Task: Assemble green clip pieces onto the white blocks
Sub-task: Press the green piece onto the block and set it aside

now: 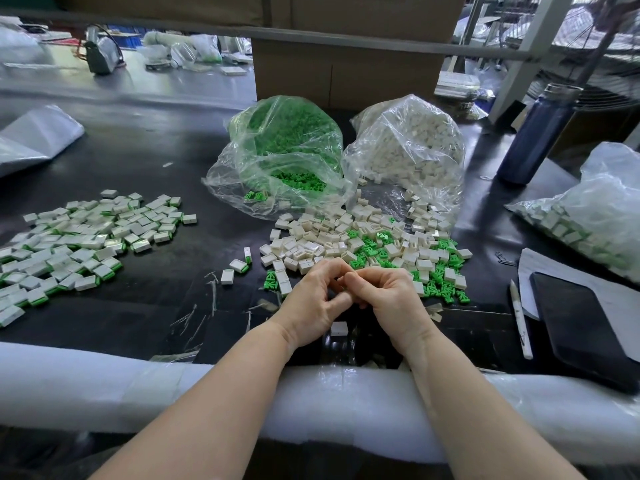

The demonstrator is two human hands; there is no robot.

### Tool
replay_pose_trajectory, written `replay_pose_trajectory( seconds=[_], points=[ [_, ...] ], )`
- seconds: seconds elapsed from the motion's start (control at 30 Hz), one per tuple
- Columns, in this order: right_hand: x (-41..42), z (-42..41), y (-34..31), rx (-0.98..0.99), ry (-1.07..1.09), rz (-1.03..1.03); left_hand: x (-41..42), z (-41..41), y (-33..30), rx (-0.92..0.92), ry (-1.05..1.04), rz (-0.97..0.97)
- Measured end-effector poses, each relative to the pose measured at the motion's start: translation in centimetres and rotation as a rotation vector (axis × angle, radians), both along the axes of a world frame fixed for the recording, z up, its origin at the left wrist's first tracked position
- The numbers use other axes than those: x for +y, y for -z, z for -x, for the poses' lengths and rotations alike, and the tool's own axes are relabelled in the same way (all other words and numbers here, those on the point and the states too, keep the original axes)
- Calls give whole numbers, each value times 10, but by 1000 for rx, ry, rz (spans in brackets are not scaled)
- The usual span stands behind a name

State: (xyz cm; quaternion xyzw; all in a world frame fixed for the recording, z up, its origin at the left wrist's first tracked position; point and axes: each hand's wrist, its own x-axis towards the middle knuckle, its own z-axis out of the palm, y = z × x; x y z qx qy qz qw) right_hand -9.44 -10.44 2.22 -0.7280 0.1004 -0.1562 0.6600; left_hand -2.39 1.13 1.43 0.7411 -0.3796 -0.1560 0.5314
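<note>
My left hand (317,303) and my right hand (388,299) meet fingertip to fingertip just above the black table, near its front edge. The fingers of both are curled and pinch together round a small piece that they hide. One white block (338,329) lies on the table between my wrists. Just beyond my hands is a loose pile of white blocks (332,242) mixed with green clips (369,252). A spread of white blocks with green clips fitted (79,244) covers the left of the table.
An open bag of green clips (287,154) and an open bag of white blocks (412,147) stand behind the pile. A further bag (595,216), a dark bottle (540,133), a phone (585,330) and a pen (519,322) are on the right. White foam (173,386) pads the table's front edge.
</note>
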Motion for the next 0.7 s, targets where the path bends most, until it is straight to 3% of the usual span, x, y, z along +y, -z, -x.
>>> replay_pose_trajectory(
  seconds=[0.7],
  points=[
    [0, 0, 0, -13, -22, -27, 0, 1, -2, 23, 18, 24]
  ],
)
